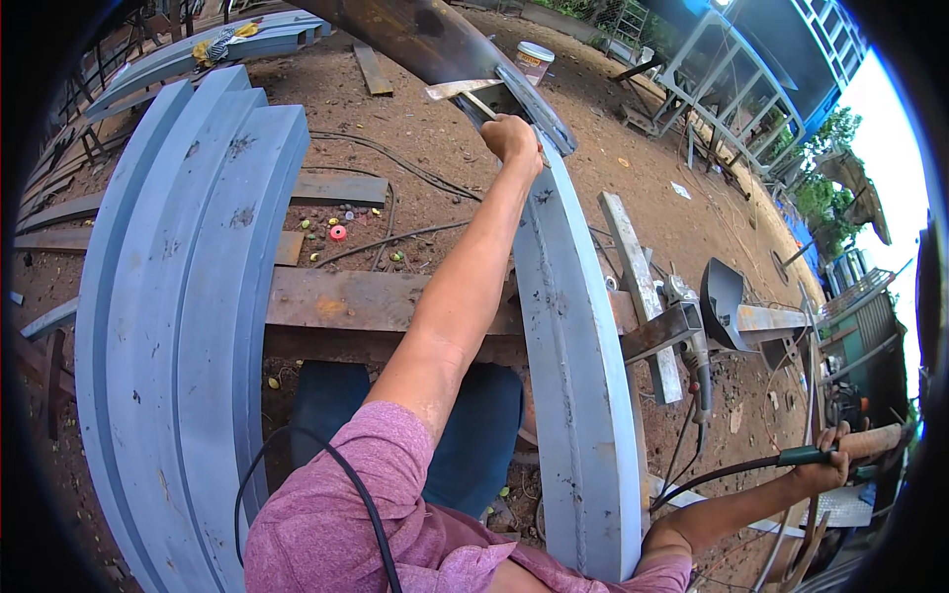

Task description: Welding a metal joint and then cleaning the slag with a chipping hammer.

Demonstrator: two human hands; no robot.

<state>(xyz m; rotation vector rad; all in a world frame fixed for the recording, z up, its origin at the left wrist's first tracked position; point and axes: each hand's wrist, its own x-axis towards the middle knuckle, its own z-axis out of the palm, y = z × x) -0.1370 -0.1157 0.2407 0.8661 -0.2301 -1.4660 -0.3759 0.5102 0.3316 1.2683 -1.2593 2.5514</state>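
My left arm reaches away along a grey steel beam (pixel 573 326) with a rough seam down its face. At the beam's far end my left hand (pixel 514 140) is closed around the thin shaft of a small hammer-like tool (pixel 463 89) with a pale crosspiece. A rusty brown steel section (pixel 410 38) meets the beam there. Out to the far right, my right hand (pixel 833 463) is wrapped round a welding electrode holder (pixel 865 442), with a tan barrel, a green sleeve and a black cable (pixel 717 477). Its tip is too near the dark rim to make out.
Several grey steel beams (pixel 198 247) stand side by side at left. A rusty crossbeam (pixel 376 301) runs under the work. To the right are an angle grinder (pixel 695 346), a dark welding mask (pixel 725 301) and steel offcuts. Cables and a white bucket (pixel 534 61) lie beyond.
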